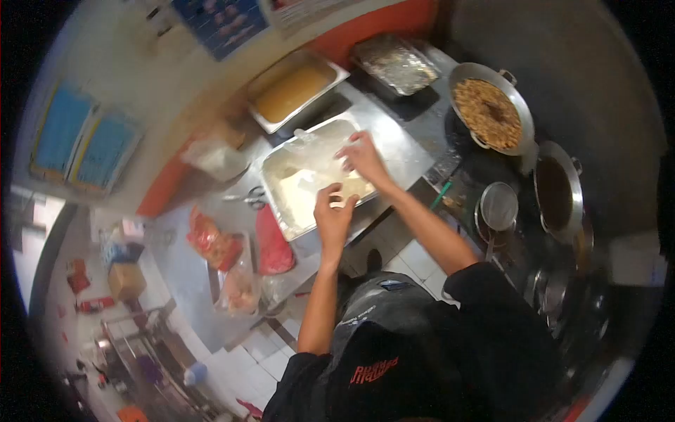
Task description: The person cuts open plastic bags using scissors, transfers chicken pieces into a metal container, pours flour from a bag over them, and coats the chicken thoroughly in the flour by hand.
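A rectangular metal tray (283, 219) on the steel counter holds pale powder, with a clear plastic bag (313, 149) lying over its back part. My left hand (334, 212) is over the tray's near side, thumb and fingers curved apart with nothing visible between them. Over the tray's right side is my right hand (362, 156), its fingers bent near the plastic; whether they hold some of it is too small to tell.
Behind is a metal pan of yellow liquid (292, 91) beside a foil-covered tray (397, 65). Pans of fried food (486, 116) and dark liquid (554, 193) stand right, near a strainer (499, 206). Left are scissors (252, 197), a red cloth (273, 243) and bagged food (239, 288).
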The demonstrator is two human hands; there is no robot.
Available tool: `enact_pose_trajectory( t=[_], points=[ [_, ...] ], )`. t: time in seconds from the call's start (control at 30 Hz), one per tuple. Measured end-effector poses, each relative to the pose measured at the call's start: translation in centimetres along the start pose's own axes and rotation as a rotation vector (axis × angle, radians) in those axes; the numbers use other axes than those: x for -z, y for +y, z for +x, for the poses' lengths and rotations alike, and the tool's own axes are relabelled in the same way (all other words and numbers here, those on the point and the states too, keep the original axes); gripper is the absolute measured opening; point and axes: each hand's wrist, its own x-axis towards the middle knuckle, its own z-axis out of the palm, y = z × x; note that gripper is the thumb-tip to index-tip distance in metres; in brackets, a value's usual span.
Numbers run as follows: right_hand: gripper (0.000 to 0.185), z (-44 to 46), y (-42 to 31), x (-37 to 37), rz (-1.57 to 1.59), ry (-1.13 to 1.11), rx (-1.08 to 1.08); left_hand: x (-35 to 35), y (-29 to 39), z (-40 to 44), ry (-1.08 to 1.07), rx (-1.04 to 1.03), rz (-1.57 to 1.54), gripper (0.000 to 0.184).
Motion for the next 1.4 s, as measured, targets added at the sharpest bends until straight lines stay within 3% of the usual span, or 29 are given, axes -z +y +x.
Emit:
enact_pose_trajectory(
  t=[0.03,0.07,0.1,0.13,0.17,0.2,0.23,0.3,0.37,0.43,0.47,0.53,0.63,0.7,0.77,0.83,0.87,0.9,0.93,0.97,1.03,1.1,1.23,1.3,1.33,1.37,1.4],
  points=[
    [0.029,-0.7,0.8,0.5,-0.021,-0.069,-0.029,-1.8,-0.6,0.5,0.072,-0.101,0.084,0.039],
    [0.018,-2.0,0.8,0.3,-0.077,-0.056,-0.028,-2.7,-1.7,1.1,0.110,-0.129,0.140,0.046],
    [0.010,-3.2,1.0,0.1,-0.174,-0.045,0.031,-3.2,-2.6,1.6,0.101,-0.173,0.095,0.041],
    [0.017,-4.4,1.2,0.1,-0.271,-0.028,0.090,-3.5,-3.7,2.0,0.104,-0.134,0.010,0.033],
    [0.018,-5.7,-0.3,0.4,-0.165,-0.090,0.138,-3.4,-3.5,2.1,0.122,-0.174,0.001,0.021],
    [0.016,-5.8,-0.4,0.7,-0.254,-0.083,0.203,-3.3,-1.5,1.8,0.127,-0.183,0.042,0.015],
    [0.018,-6.3,-1.4,1.0,-0.209,-0.101,0.126,-2.5,-3.8,2.7,0.117,-0.222,0.161,0.016],
    [0.014,-6.7,-0.6,1.3,0.029,-0.070,0.238,-1.0,-4.4,3.5,0.062,-0.222,0.192,0.019],
    [0.013,-6.3,-0.4,1.9,-0.248,-0.108,0.219,-0.4,-3.9,4.2,0.108,-0.294,0.259,0.020],
    [0.014,-5.4,1.1,1.8,-0.406,-0.328,0.190,0.6,-3.6,5.6,0.024,-0.321,0.212,0.021],
    [0.014,-5.1,1.2,1.9,-0.404,-0.304,0.191,0.9,-2.9,5.9,-0.078,-0.289,0.214,0.020],
    [0.021,-5.1,-1.1,1.4,-0.576,-0.493,0.084,0.8,-3.3,7.5,-0.147,-0.315,0.244,0.018],
    [0.030,-3.5,-0.8,1.3,-0.524,-0.508,0.234,0.4,-1.5,9.7,-0.268,-0.355,0.316,0.016],
    [0.037,-2.7,-0.2,0.3,-0.648,-0.571,0.201,0.3,-0.1,10.2,-0.339,-0.354,0.382,0.014],
    [0.044,-2.8,-0.9,-0.4,-0.771,-0.650,0.171,-0.4,1.5,10.5,-0.504,-0.654,0.463,0.016],
    [0.057,-3.5,-2.8,-0.4,-0.701,-0.562,0.223,-0.4,2.3,9.7,-0.500,-0.601,0.426,0.017],
    [0.059,-3.0,-3.1,-0.8,-0.763,-0.549,0.044,-0.3,3.3,8.6,-0.383,-0.632,0.402,0.016],
    [0.059,-2.0,-1.2,-1.4,-0.767,-0.552,0.052,-0.3,4.0,8.0,-0.267,-0.665,0.376,0.016],
    [0.057,-0.9,2.6,-2.0,-0.556,-0.275,0.063,0.5,2.3,8.1,-0.149,-0.731,0.402,0.017],
    [0.055,-0.2,4.9,-2.9,-0.336,-0.010,0.065,1.1,1.7,7.2,-0.103,-0.646,0.385,0.019],
    [0.058,-2.0,3.0,-3.0,0.190,-0.081,-0.208,1.5,0.5,6.3,-0.140,-0.557,0.423,0.020],
    [0.060,-3.6,-0.4,-3.4,0.982,-0.177,-0.394,1.4,-0.4,6.2,-0.256,-0.455,0.377,0.017],
    [0.066,-1.2,5.2,-5.2,0.876,-0.129,-0.318,1.9,-1.7,6.5,-0.289,-0.507,0.359,0.008],
    [0.061,3.9,18.4,-6.5,0.828,-0.150,0.231,1.8,-1.4,6.1,-0.322,-0.578,0.269,0.008],
    [0.058,0.8,8.7,-5.9,0.964,0.025,-0.296,1.8,-1.0,5.7,-0.325,-0.628,0.290,0.009],
    [0.059,1.9,10.9,-4.9,1.044,-0.047,-0.335,1.6,-1.5,5.6,-0.332,-0.642,0.267,0.010],
    [0.061,1.2,5.6,-5.2,0.990,0.144,-0.387,1.8,-0.8,5.5,-0.346,-0.641,0.268,0.012]
  ],
)
